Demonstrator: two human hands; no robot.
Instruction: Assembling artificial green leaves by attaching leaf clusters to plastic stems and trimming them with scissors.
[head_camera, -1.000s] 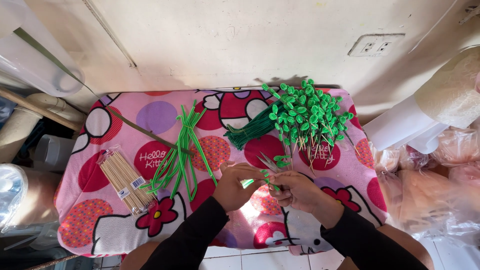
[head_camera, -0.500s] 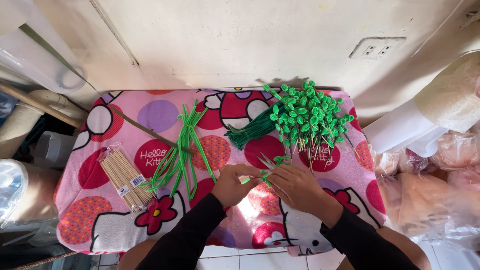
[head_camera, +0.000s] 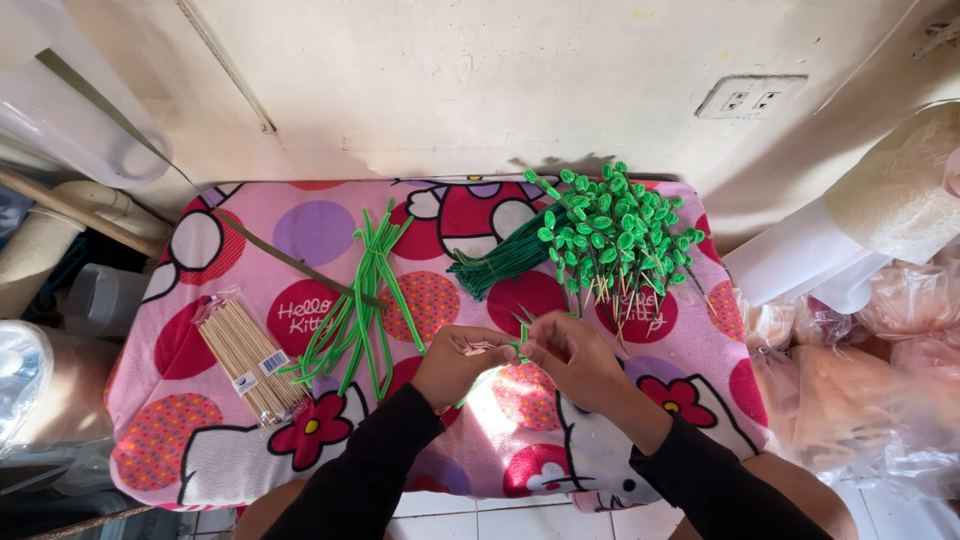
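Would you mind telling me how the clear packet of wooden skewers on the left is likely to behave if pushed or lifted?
The packet of skewers lies flat on the pink cloth, so it would probably slide rather than roll. Its straight, thin sticks suggest it is stiff and light. The clear wrap looks smooth, perhaps slippery.

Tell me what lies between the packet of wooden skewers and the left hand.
In the head view, a bundle of light green pipe cleaners lies on the pink patterned cloth between the skewer packet and the left hand.
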